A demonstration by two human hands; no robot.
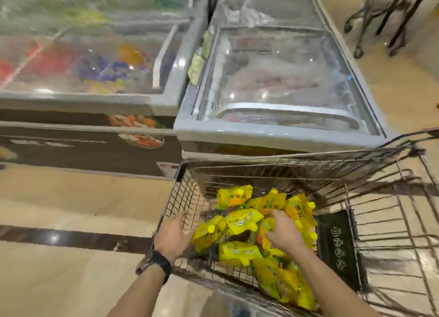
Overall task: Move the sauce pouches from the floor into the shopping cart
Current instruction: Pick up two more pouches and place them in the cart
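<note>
Several yellow sauce pouches (240, 218) lie piled in the wire shopping cart (308, 171) at the lower right. My left hand (174, 233), with a dark watch on its wrist, hovers at the cart's left wall, fingers spread and holding nothing. My right hand (283, 232) reaches over the pile with relaxed fingers, its fingertips touching the pouches. The frame is blurred by motion. No pouch shows on the floor in this view.
Two glass-topped chest freezers, one at the left (83, 60) and one behind the cart (278, 79), stand close in front. A second cart's legs and wheels (370, 31) are at the top right. Tiled floor (71, 198) with a dark stripe lies left of the cart.
</note>
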